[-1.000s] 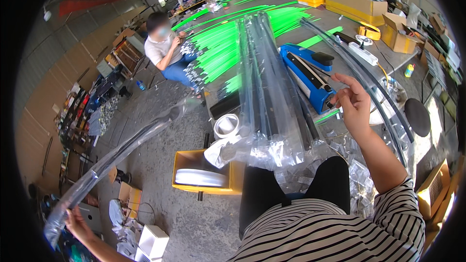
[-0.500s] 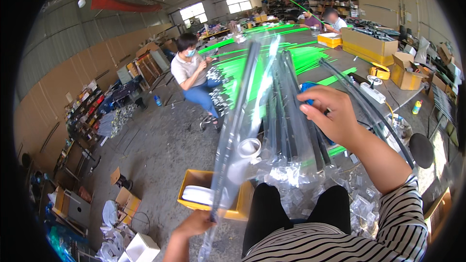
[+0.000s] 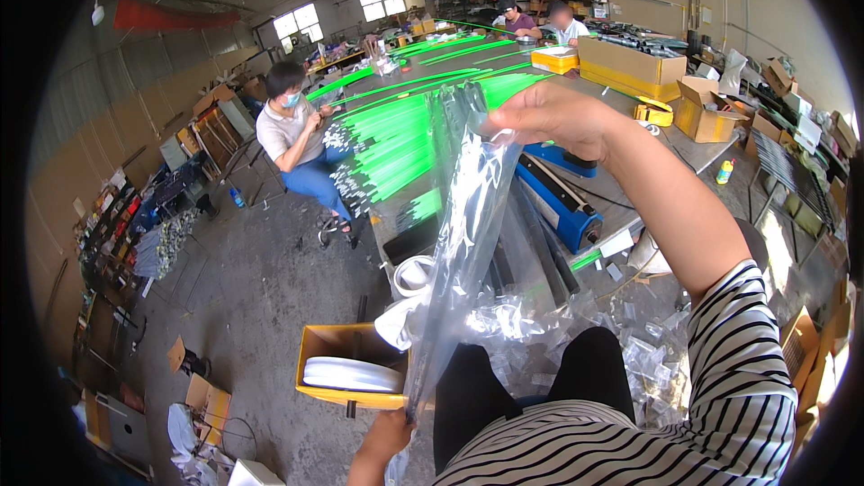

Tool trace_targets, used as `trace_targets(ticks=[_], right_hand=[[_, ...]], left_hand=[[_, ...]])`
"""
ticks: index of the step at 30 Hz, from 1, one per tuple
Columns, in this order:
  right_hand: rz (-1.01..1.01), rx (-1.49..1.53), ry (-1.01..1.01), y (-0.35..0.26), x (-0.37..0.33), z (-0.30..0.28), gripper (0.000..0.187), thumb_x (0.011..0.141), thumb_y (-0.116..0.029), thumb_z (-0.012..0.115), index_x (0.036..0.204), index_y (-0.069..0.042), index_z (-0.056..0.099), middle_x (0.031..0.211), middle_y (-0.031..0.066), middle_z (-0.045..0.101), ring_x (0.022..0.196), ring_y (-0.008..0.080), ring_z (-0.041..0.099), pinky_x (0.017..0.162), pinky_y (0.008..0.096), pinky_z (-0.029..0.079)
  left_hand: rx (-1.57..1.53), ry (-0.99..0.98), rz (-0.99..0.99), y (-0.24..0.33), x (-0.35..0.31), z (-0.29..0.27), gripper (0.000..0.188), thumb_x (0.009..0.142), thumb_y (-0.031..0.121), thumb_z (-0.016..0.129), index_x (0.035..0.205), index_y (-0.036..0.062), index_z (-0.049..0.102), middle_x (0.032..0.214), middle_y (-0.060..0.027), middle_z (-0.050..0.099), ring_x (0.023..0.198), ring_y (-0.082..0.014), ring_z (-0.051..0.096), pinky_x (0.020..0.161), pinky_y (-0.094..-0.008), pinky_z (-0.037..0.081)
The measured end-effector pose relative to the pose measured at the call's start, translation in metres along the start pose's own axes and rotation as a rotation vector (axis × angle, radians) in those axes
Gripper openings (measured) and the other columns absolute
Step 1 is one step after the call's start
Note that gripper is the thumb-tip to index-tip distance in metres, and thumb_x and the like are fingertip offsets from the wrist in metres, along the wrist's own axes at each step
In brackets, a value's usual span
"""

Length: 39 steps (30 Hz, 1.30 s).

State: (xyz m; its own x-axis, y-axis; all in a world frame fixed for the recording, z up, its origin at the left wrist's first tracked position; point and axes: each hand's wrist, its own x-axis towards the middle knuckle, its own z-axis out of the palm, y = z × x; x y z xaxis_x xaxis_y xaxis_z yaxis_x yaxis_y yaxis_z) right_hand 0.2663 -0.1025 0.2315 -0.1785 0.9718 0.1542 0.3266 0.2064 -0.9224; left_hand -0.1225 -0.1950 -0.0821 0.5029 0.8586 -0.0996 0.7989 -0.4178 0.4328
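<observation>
A long clear plastic sleeve (image 3: 472, 216) slants up from my lower left toward the table, with a dark rod partly visible inside. Its lower end is gripped in my left hand (image 3: 387, 435), whose fingers are closed. Near the top end, my right hand (image 3: 558, 121) pinches the sleeve's film between thumb and fingers. Just beyond and below that hand, a blue bag sealer (image 3: 562, 202) lies at the table edge. Behind the raised sleeve, dark rods in clear bags (image 3: 540, 247) lean at the table's near side, partly hidden.
Many green rods (image 3: 391, 148) cover the table. A yellow box (image 3: 310, 342) below holds a white roll (image 3: 351, 375). Clear plastic scraps (image 3: 652, 360) surround my legs. A seated masked person (image 3: 301, 144) works at the left; two people sit at the far end. Cardboard boxes (image 3: 630, 67) stand on the right.
My right hand has moved up and left from beside the sealer and now pinches the sleeve's top. The view has shifted right, and the sealer shows more fully.
</observation>
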Motion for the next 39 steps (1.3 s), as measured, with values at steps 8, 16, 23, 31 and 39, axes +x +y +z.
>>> trace_targets(ticks=[8, 16, 23, 31, 39], right_hand=[[-0.324, -0.232, -0.007, -0.037, 0.018, 0.044, 0.013, 0.076, -0.014, 0.065, 0.08, -0.001, 0.062, 0.075, 0.0011, 0.06, 0.07, 0.0074, 0.055, 0.066, 0.0213, 0.042], [-0.804, -0.608, -0.044, -0.094, 0.025, 0.114, 0.018, 0.075, -0.02, 0.064, 0.073, -0.002, 0.064, 0.063, -0.0009, 0.058, 0.057, 0.0044, 0.049, 0.051, 0.0205, 0.037], [-0.717, -0.558, -0.084, -0.155, -0.002, 0.138, 0.012, 0.076, -0.012, 0.059, 0.076, 0.0, 0.061, 0.067, 0.0038, 0.06, 0.057, 0.0083, 0.05, 0.054, 0.0234, 0.041], [-0.814, -0.416, 0.178, -0.11, 0.003, 0.127, 0.015, 0.078, -0.015, 0.063, 0.077, 0.0, 0.061, 0.07, 0.0004, 0.059, 0.066, 0.0058, 0.052, 0.063, 0.0204, 0.041], [-0.288, -0.188, -0.082, -0.017, -0.013, 0.158, 0.037, 0.076, -0.037, 0.063, 0.077, 0.0, 0.063, 0.056, 0.0043, 0.056, 0.054, 0.0106, 0.057, 0.049, 0.024, 0.044]], left_hand=[[-0.176, 0.099, -0.028, -0.007, -0.006, 0.005, 0.017, 0.067, 0.01, 0.066, 0.072, -0.0033, 0.057, 0.07, -0.0212, 0.058, 0.07, -0.0368, 0.058, 0.06, -0.0396, 0.046], [-0.476, 0.139, -0.031, -0.023, 0.005, 0.024, 0.02, 0.07, 0.009, 0.066, 0.088, 0.0022, 0.061, 0.082, -0.0153, 0.063, 0.076, -0.0274, 0.062, 0.066, -0.0326, 0.048], [-0.477, 0.339, 0.025, -0.012, 0.021, 0.027, 0.018, 0.071, 0.015, 0.067, 0.082, 0.0013, 0.061, 0.079, -0.015, 0.062, 0.077, -0.0312, 0.06, 0.067, -0.0351, 0.047], [-0.203, 0.737, -0.192, -0.002, 0.014, 0.002, 0.016, 0.069, 0.01, 0.065, 0.07, -0.0029, 0.054, 0.062, -0.0184, 0.057, 0.054, -0.0348, 0.057, 0.049, -0.0371, 0.046], [0.168, 0.972, -0.203, 0.039, 0.018, -0.039, 0.037, 0.061, 0.0, 0.054, 0.097, -0.0063, 0.055, 0.082, -0.0214, 0.06, 0.066, -0.0331, 0.061, 0.06, -0.0371, 0.051]])
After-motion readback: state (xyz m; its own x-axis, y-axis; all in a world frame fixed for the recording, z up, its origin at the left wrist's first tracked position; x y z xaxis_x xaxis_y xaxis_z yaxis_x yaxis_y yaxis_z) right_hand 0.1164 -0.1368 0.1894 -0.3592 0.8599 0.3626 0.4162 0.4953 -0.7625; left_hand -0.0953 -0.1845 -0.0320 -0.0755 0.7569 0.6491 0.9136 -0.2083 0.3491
